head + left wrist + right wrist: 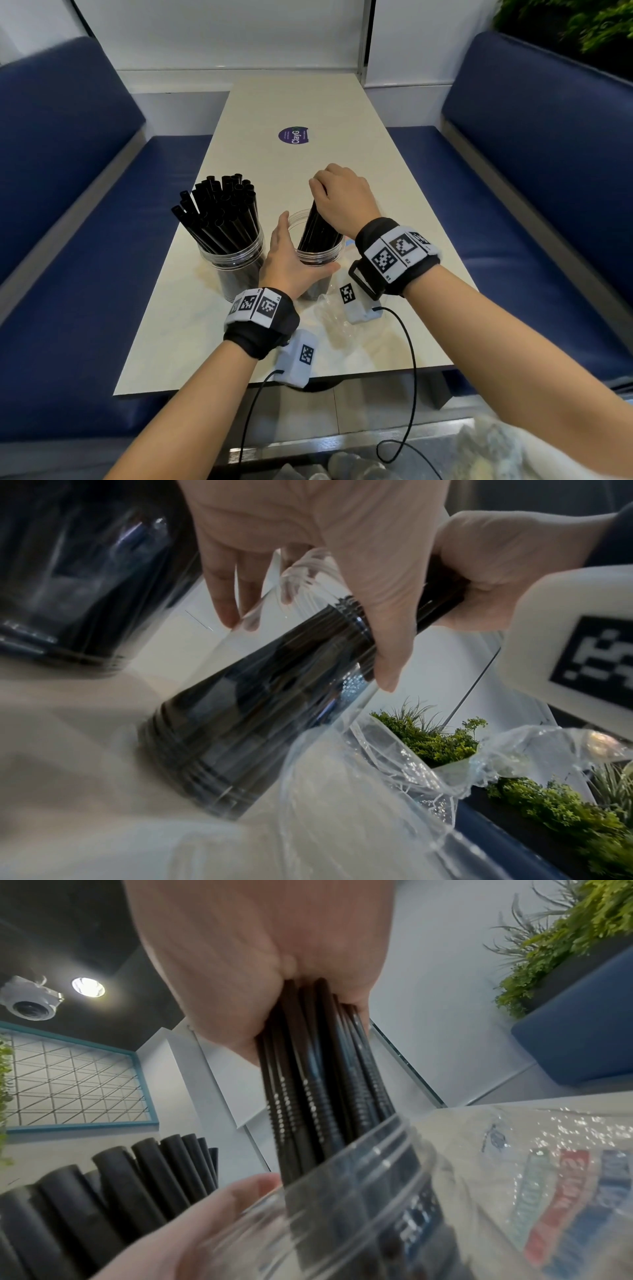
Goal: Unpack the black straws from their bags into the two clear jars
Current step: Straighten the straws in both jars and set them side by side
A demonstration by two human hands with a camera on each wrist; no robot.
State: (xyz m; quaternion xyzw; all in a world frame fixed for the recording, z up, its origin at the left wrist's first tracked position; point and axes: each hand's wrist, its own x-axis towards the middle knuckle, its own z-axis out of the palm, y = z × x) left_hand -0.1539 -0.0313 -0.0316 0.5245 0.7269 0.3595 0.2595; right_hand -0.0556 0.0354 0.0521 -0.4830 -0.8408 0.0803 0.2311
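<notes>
Two clear jars stand on the cream table (359, 164). The left jar (236, 270) is packed with thick black straws (222, 209). My left hand (291, 260) wraps the right jar (320, 258) (240, 710) from its left side, thumb across the front. My right hand (339, 198) (260, 961) grips the top of a bundle of thin black bendy straws (318, 226) (322, 1069), whose lower ends stand inside the right jar (377, 1191). The left hand's thumb (219, 1204) shows at the jar's rim.
An empty clear plastic bag (339, 318) (377, 791) lies crumpled on the table just in front of the right jar. A printed bag (555, 1191) lies to the jar's right. Blue bench seats (85, 240) flank the table; a purple sticker (293, 135) marks its middle.
</notes>
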